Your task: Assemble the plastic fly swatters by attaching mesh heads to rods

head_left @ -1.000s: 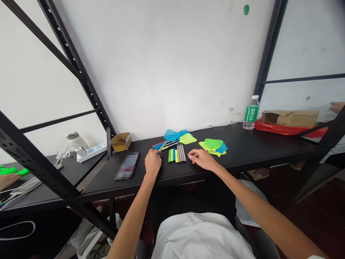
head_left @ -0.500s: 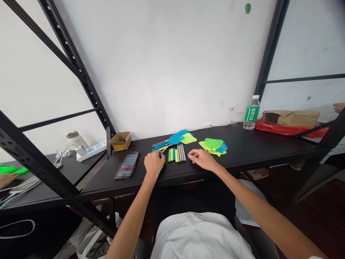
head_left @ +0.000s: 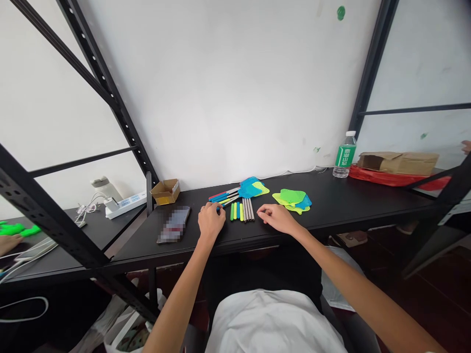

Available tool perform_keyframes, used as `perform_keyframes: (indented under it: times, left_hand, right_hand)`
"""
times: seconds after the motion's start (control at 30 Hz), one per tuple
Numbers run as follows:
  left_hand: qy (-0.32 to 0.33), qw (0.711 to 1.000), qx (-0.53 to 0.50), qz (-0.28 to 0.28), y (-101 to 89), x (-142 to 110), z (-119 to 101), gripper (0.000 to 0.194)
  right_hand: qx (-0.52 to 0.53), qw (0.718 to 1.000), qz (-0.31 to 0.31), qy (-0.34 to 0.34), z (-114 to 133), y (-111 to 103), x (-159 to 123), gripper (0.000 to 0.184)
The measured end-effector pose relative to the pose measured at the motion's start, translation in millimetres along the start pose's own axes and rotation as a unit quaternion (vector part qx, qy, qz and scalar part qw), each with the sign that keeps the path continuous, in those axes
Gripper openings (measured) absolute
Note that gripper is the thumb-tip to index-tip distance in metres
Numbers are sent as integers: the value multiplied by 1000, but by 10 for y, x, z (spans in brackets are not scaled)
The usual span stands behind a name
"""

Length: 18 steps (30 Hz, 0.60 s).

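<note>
My left hand (head_left: 211,218) is closed around the blue handle of a fly swatter at the left of the pile. Assembled fly swatters (head_left: 250,188) lie there, blue and yellow-green mesh heads to the right, handles to the left. My right hand (head_left: 276,216) rests on the table with loosely curled fingers and nothing visible in them. Between my hands, several green, yellow and blue handle grips (head_left: 237,211) stand in a row beside several metal rods (head_left: 248,210). Past my right hand lie loose mesh swatter heads (head_left: 292,200) in green, yellow and blue.
A phone (head_left: 174,224) and small open cardboard box (head_left: 165,191) are at the left. On the right stand a water bottle (head_left: 345,155) and a carton (head_left: 399,163) on red plastic. Black shelf posts (head_left: 125,127) frame the table. A co-worker's hand (head_left: 9,243) shows far left.
The blue fly swatter in my left hand has shifted right and back, its head now overlapping the other heads. My right hand has stayed nearly still.
</note>
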<state>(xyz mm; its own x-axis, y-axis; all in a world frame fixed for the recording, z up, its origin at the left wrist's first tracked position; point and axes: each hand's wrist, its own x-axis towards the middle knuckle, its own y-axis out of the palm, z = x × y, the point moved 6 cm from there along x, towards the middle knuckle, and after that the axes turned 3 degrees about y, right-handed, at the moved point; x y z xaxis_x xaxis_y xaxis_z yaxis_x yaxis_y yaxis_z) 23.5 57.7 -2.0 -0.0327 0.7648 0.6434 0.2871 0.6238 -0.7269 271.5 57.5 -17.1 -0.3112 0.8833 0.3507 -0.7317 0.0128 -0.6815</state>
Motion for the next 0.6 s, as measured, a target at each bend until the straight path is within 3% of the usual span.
perform_keyframes:
  times: [0.17,0.4,0.6]
  left_hand:
    - [-59,997,20,52,84,-19,103,22]
    - [-17,997,8,73,132,-14,44,28]
    - [-10,992,24,124,194,-13,33,40]
  right_hand:
    - [-2,1000,0,-3,-14,3,1,24]
    - [-5,1000,0,-5,4,5,0,24]
    - [-7,1000,0,-3,12,3,-7,24]
